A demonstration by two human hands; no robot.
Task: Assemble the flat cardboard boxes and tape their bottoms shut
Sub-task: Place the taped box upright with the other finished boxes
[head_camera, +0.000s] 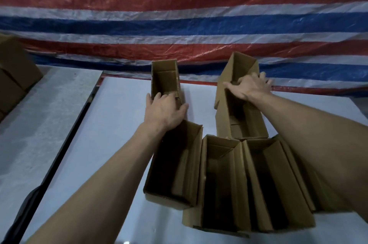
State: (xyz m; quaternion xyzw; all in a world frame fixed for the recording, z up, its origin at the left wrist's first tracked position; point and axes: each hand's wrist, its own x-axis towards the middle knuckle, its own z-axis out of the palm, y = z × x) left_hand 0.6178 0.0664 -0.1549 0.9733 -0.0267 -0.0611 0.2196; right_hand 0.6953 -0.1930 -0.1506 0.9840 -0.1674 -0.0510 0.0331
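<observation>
We find the left hand [164, 111] laid over the near rim of the far left box [166, 77], fingers curled down over the edge and thumb spread rightward, holding it. The right hand [250, 87] grips the near wall of the far right box [240, 66], which stands tilted, with fingers hooked inside and thumb splayed left. Both boxes are open-topped at the back of the white table [119, 120]. Closer in, the near left box [175, 164] sits just this side of the left hand. The middle box [219, 182] and near right box [278, 180] stand side by side, touching, with the mid right box [244, 124] just behind them. A striped tarpaulin [179, 14] hangs behind, and stacked cartons [14, 72] occupy the far left.
</observation>
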